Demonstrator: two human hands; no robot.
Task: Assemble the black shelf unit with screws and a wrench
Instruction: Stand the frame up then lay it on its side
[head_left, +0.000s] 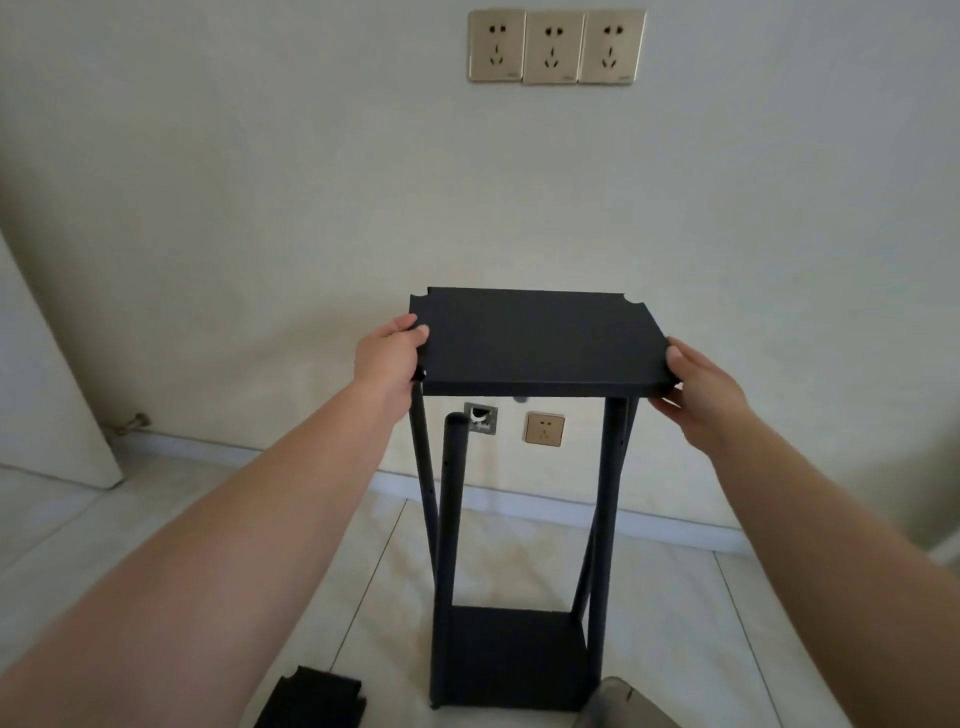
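A black shelf panel (540, 343) with notched corners is held level at the top of several black poles (605, 519). My left hand (389, 358) grips its left edge, thumb on top. My right hand (698, 389) holds the right edge, thumb on the rim and fingers underneath. The poles rise from a lower black shelf (514, 654) standing on the floor. One pole (452, 519) at the near left ends below the panel and leans free of it. No screws or wrench are visible.
Another black panel (311, 699) lies on the tiled floor at the bottom left. A grey shape (621, 701) sits at the bottom right. The wall behind carries sockets (556, 47) high up and one low socket (544, 429). A white board (47, 389) leans at left.
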